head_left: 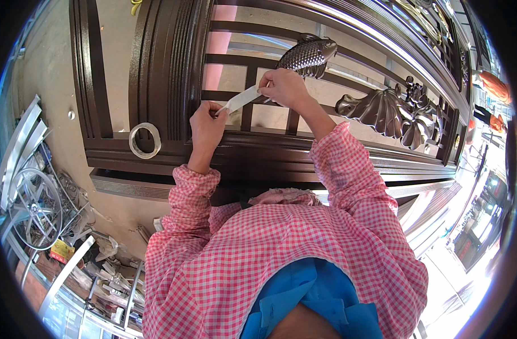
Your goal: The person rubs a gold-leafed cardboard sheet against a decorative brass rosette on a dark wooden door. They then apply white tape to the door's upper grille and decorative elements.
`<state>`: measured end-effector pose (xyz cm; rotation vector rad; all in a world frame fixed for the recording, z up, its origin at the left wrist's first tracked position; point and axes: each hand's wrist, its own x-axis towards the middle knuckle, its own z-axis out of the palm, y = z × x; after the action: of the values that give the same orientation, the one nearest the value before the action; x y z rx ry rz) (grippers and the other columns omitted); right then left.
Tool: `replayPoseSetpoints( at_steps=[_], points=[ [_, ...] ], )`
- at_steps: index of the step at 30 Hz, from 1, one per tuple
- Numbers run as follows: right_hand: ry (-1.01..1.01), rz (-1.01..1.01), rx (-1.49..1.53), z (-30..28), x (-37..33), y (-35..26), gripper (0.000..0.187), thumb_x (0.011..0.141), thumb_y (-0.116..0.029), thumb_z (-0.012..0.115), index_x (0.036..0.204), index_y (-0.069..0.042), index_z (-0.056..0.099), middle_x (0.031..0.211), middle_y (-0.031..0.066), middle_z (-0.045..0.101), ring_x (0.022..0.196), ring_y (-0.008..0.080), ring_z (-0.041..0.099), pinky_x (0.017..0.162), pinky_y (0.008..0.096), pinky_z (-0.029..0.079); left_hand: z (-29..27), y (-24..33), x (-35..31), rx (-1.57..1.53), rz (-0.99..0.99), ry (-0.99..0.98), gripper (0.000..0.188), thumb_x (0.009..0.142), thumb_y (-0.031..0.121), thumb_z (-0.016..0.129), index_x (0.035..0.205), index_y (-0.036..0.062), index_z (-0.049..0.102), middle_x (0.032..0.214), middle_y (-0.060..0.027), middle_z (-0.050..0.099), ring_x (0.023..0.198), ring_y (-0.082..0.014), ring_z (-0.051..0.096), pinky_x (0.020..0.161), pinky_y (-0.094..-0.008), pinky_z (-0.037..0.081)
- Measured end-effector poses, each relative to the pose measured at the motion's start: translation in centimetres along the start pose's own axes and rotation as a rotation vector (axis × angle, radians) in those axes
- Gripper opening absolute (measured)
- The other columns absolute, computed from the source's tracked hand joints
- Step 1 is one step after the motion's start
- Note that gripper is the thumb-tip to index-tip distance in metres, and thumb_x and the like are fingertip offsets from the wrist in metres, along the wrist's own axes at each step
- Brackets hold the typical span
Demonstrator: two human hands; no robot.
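Observation:
Between my two hands a short strip of whitish tape (242, 99) is stretched taut over the bars of a dark brown metal panel (230, 148). My left hand (207, 125) pinches its lower left end. The upper right end is pinched by my right hand (285, 88), just below a dark metal fish ornament (308, 55). A roll of whitish tape (145, 140) lies flat on the panel's frame, left of my left hand. Leaf-shaped metal ornaments (377, 110) are fixed on the bars to the right.
Wide ribbed frame sections (162, 68) run along the panel's left side. A spoked wheel (39, 208) and piled metal parts stand at the far left. Another dark ornamented panel edge (433, 34) is at the far right, with orange items (494, 86) beyond.

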<state>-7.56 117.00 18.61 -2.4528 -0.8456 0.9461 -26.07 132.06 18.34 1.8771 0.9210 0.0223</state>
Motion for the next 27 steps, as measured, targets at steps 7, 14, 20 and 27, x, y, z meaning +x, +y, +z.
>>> replayPoseSetpoints(
  at_steps=[7,14,20,27],
  points=[
    [0.007,-0.029,-0.053,-0.2,-0.1,-0.1,0.015,0.075,-0.029,0.072,0.083,-0.016,0.076,0.080,0.0071,0.072,0.079,0.0275,0.070,0.074,0.0407,0.056,0.1,-0.2,0.0,0.024,0.019,0.008,0.018,0.081,0.009,0.074,0.086,-0.0045,0.063,0.073,-0.0130,0.066,0.063,-0.0182,0.063,0.061,-0.0319,0.051],
    [-0.068,0.012,-0.050,-0.8,0.3,-0.4,0.016,0.075,-0.029,0.072,0.083,-0.017,0.077,0.083,0.0069,0.073,0.080,0.0264,0.071,0.074,0.0403,0.056,0.1,-1.0,0.2,0.007,0.046,0.010,0.018,0.081,0.009,0.075,0.086,-0.0041,0.063,0.073,-0.0132,0.066,0.063,-0.0193,0.063,0.061,-0.0322,0.051],
    [-0.072,0.005,-0.073,-0.9,0.5,-0.5,0.015,0.074,-0.028,0.071,0.081,-0.016,0.077,0.081,0.0071,0.073,0.080,0.0265,0.071,0.073,0.0401,0.056,0.0,-0.4,0.1,0.015,0.018,0.002,0.019,0.081,0.010,0.074,0.086,-0.0040,0.063,0.073,-0.0133,0.066,0.063,-0.0197,0.063,0.062,-0.0328,0.051],
    [-0.073,-0.004,-0.113,-0.8,0.7,-0.4,0.016,0.073,-0.029,0.072,0.081,-0.015,0.077,0.080,0.0073,0.073,0.079,0.0265,0.071,0.073,0.0400,0.056,-0.1,-0.7,0.2,0.030,0.038,-0.011,0.019,0.083,0.010,0.075,0.090,-0.0050,0.065,0.073,-0.0085,0.066,0.065,-0.0107,0.059,0.060,-0.0273,0.048]
  ],
)
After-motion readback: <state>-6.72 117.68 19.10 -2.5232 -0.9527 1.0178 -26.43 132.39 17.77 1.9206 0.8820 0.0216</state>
